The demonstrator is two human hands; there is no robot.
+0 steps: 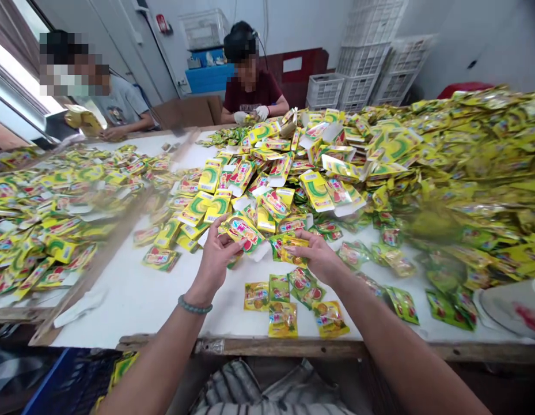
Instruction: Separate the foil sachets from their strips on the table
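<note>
Between the fingers and thumb of my left hand (218, 253) is a small printed carton (245, 231), its white end flap standing open toward the right. My right hand (318, 253) pinches a yellow and green sachet (288, 249) close to that flap. Just below on the white tabletop lie several loose sachets: a yellow one (283, 319), another yellow one (333, 319) to its right, and a green one with red fruit pictures (307, 286). Behind my hands rises a heap of similar cartons (271, 202), some with flaps open.
A big pile of yellow sachets (474, 173) covers the right side. More cartons (55, 230) lie left beyond a wooden strip (103, 259). A white tub (509, 308) stands at right. Two co-workers (254, 92) sit across the table; white crates (362, 63) are stacked behind.
</note>
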